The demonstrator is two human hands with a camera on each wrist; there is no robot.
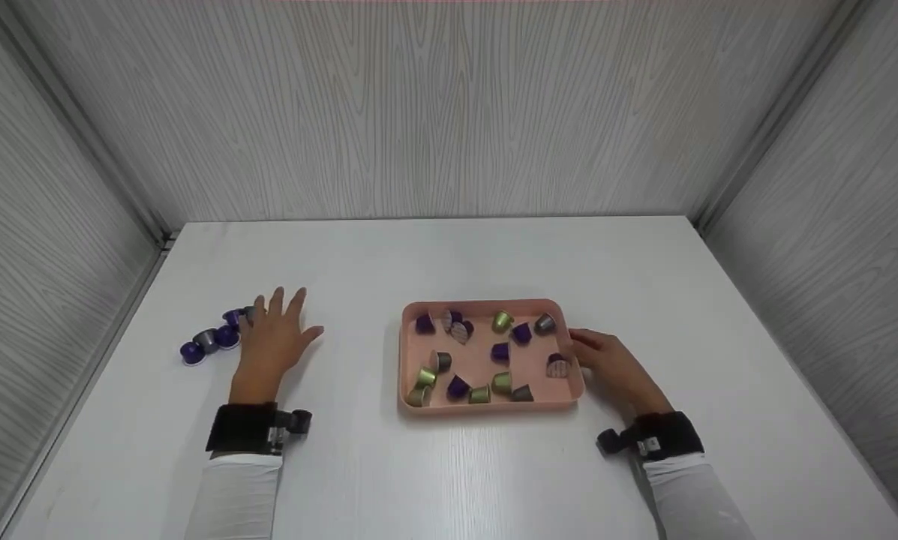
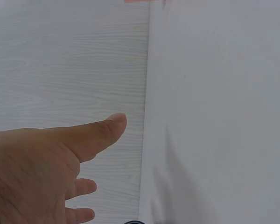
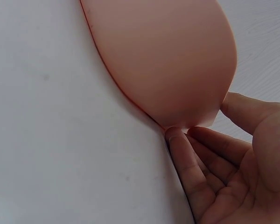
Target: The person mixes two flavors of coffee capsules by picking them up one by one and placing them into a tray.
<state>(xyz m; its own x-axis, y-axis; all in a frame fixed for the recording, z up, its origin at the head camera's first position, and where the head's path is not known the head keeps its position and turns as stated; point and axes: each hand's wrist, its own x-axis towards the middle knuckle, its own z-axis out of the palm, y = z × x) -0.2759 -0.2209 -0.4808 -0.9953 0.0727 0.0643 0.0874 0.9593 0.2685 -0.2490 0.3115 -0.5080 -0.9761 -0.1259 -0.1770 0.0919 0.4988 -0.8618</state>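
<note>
My left hand (image 1: 270,346) hovers with fingers spread beside a cluster of coffee capsules on the left of the table, covering part of it. Purple capsules (image 1: 192,352) and a grey one (image 1: 207,340) show there. The thumb (image 2: 102,135) sticks out and the hand holds nothing. Over on the right, my right hand (image 1: 615,367) grips the end wall of a pink tray (image 1: 486,411). Its thumb (image 3: 242,112) is at the rim, with the fingertips low against the wall. Green capsules (image 1: 502,321), purple capsules (image 1: 458,387) and grey capsules (image 1: 545,323) lie scattered inside.
The white table (image 1: 343,465) is bounded by a wood-grain panel (image 1: 433,112) at the back and similar panels on both sides. Black straps with small cameras (image 1: 298,421) are worn on both wrists.
</note>
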